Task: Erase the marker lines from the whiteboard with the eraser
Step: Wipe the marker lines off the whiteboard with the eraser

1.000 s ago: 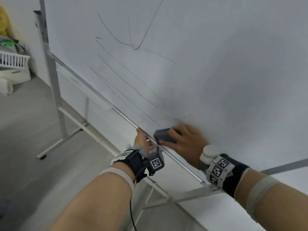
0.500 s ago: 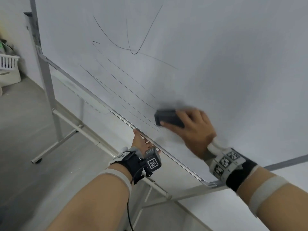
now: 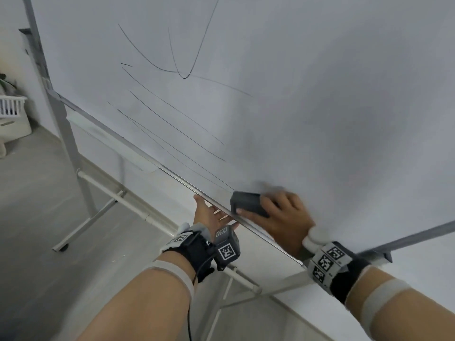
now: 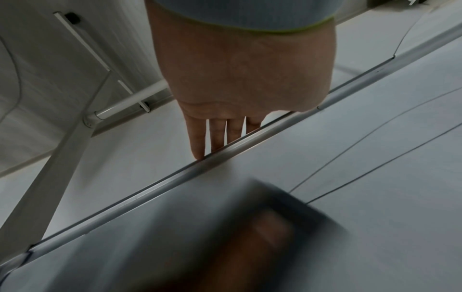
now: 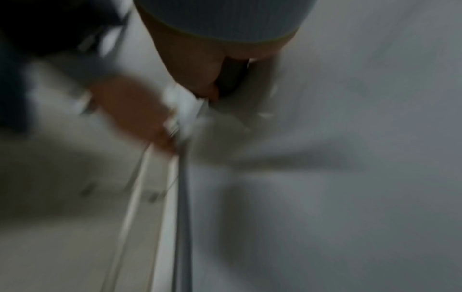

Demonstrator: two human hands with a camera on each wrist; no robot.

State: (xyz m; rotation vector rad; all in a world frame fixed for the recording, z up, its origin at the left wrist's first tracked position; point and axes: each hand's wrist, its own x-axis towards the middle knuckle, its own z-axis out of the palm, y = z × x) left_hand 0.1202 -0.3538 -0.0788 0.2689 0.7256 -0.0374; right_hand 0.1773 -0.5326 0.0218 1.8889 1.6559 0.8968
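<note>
The whiteboard [image 3: 307, 99] leans across the head view, with several thin black marker lines [image 3: 172, 124] on its left half. My right hand [image 3: 283, 217] grips a dark grey eraser [image 3: 246, 203] and presses it flat on the board just above the bottom frame [image 3: 187, 183], at the lower ends of the lines. The right wrist view is blurred but shows the eraser [image 5: 231, 77] under my fingers. My left hand [image 3: 209, 215] lies at the bottom frame [image 4: 175, 177], its straight fingers [image 4: 197, 142] reaching behind it. The blurred eraser [image 4: 300, 213] meets two lines [image 4: 375, 164].
The board stands on a white metal stand with legs [image 3: 103, 210] over a grey floor. A pen tray [image 3: 110, 141] runs along the frame's left part. A white basket [image 3: 9, 107] sits by the far left wall.
The right hand swept the eraser up the board and has brought it back down to the bottom frame. The left hand stayed at the frame.
</note>
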